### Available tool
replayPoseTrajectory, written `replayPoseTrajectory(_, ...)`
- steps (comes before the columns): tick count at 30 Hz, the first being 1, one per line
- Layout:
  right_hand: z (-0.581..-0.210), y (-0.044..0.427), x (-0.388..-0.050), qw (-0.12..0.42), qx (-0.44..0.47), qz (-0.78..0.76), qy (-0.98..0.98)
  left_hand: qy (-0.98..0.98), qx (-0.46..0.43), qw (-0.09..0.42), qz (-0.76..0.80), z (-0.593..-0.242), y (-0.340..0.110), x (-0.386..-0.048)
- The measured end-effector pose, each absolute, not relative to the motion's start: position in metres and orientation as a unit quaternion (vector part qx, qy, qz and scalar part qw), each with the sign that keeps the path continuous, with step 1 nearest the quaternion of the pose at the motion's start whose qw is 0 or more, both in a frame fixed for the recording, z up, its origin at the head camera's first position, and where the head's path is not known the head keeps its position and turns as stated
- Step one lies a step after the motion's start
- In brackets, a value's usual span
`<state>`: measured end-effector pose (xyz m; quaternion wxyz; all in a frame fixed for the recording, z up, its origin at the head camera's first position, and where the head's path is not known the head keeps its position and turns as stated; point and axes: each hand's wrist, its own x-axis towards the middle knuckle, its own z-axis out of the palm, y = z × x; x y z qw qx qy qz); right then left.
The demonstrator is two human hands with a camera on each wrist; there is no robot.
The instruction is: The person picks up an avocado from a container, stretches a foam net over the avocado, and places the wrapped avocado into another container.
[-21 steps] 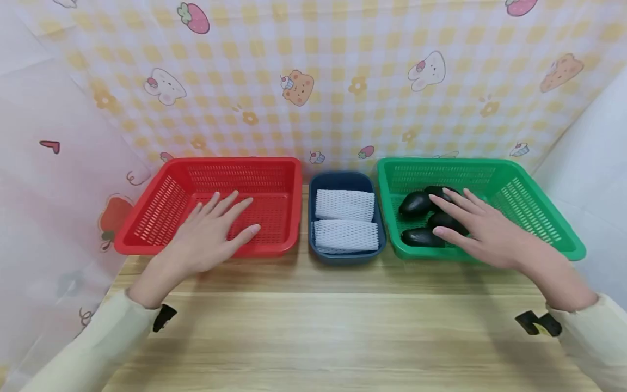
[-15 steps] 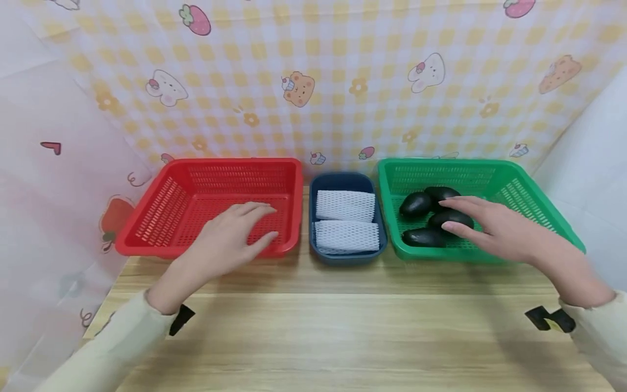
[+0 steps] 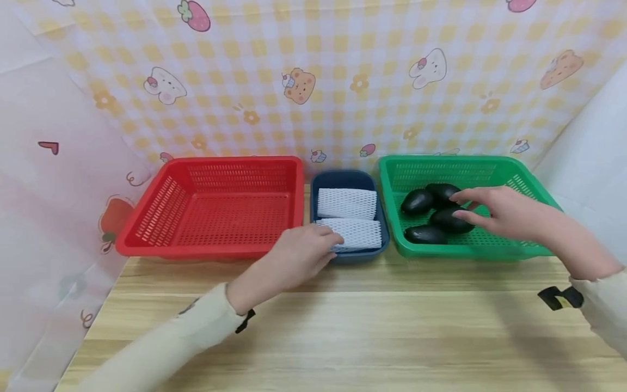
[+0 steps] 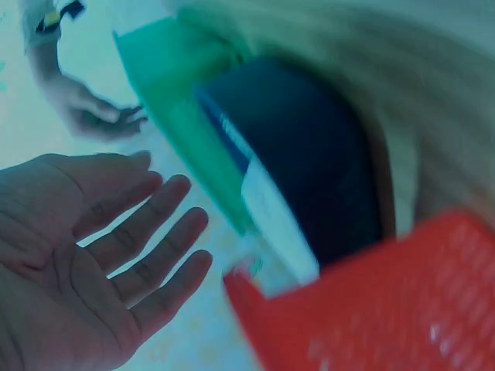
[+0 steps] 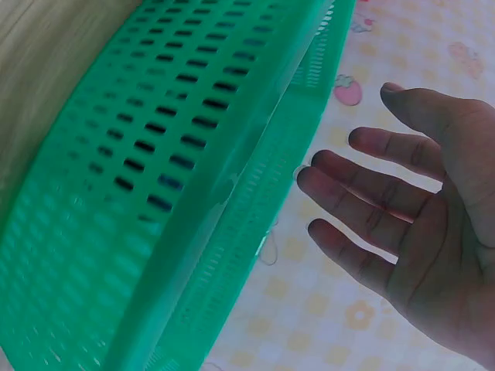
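A dark blue bin (image 3: 350,258) holds two folded white foam nets (image 3: 347,203). Over its front left corner is my left hand (image 3: 300,255), fingers relaxed, near the closer net; the left wrist view shows its palm (image 4: 85,263) with nothing in it. My right hand (image 3: 514,213) hovers above the green basket (image 3: 490,252), thumb and fingertips close to the dark avocados (image 3: 416,202); whether they touch is unclear. In the right wrist view the right hand (image 5: 418,201) has its fingers spread and holds nothing, with the green basket (image 5: 224,185) beside it.
At the left stands a red basket (image 3: 235,218) with nothing in it. The three containers line up along the back of the wooden table (image 3: 352,326), against a checked cloth (image 3: 333,65). The red basket's rim is close to the blue bin.
My left hand has moved right, from over the red basket to the blue bin's front left corner. My right hand has shifted slightly right, its fingers drawn closer together.
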<state>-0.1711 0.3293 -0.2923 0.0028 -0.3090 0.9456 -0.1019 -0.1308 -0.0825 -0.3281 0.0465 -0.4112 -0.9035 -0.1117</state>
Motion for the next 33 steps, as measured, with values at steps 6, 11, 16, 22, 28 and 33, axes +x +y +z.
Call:
replayPoseTrajectory(6,-0.291,0.336,-0.183,0.030,-0.303,-0.088,0.949,-0.916,-0.397,0.017,-0.061,-0.347,-0.067,-0.127)
replayPoseTrajectory(11,-0.292,0.339,-0.187,0.043,-0.300,-0.082,0.949,-0.922,-0.385,0.010,-0.042,-0.357,-0.062,-0.129)
replayPoseTrajectory(16,-0.294,0.338,-0.187,0.060,-0.291,-0.085,0.951,-0.931,-0.363,0.007,-0.024,-0.361,-0.058,-0.129)
replayPoseTrajectory(22,-0.297,0.336,-0.186,0.068,-0.293,-0.084,0.950,-0.931,-0.362,0.019,-0.031,-0.365,-0.055,-0.130)
replayPoseTrajectory(28,-0.299,0.325,-0.189,0.070,-0.320,-0.092,0.940,-0.933,-0.359,0.021,-0.027,-0.364,-0.057,-0.130)
replayPoseTrajectory(33,-0.298,0.317,-0.193,0.089,-0.332,-0.086,0.935,-0.933,-0.359,0.020,-0.017,-0.364,-0.058,-0.130)
